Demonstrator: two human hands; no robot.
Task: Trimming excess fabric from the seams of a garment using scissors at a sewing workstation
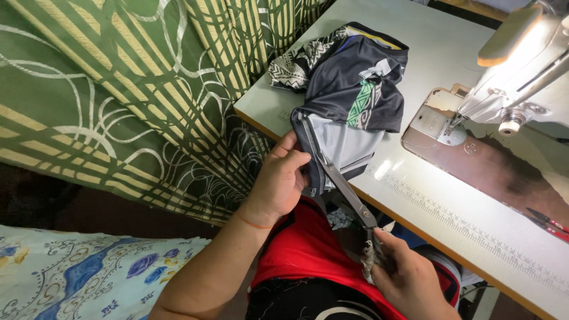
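**Head view: scissors at the garment's edge, cut in hand**

Lower right of frame: right hand [409, 278] closed around the cloth-wrapped handles of the scissors [349, 192]; blades nearly shut, angled up and left, tips meeting the fabric.

Centre of frame: left hand [278, 181] pinches the near edge of the dark patterned garment [355, 89], thumb on top, fingers curled beneath, holding it taut where it hangs over the table's edge. A grey panel and a zip-like strip lie right by the blades.

Judged step: trimming or snipping along that held edge. A further cut would call for the left hand to keep tension and the blade tips to stay just off the fingers, which sit very near the steel.

Bottom centre: red cloth [308, 249] over the person's lap.

Mid frame: pale sewing table [427, 195] with a printed ruler strip along its near edge; the garment's bulk is heaped at the upper centre.

Upper right: sewing machine [521, 65], lamp lit, needle plate bare. Small red-handled snips [548, 224] at the right edge.

Upper left: green curtain [118, 89] with pale stripes. Lower left: floral blue cloth [77, 272].
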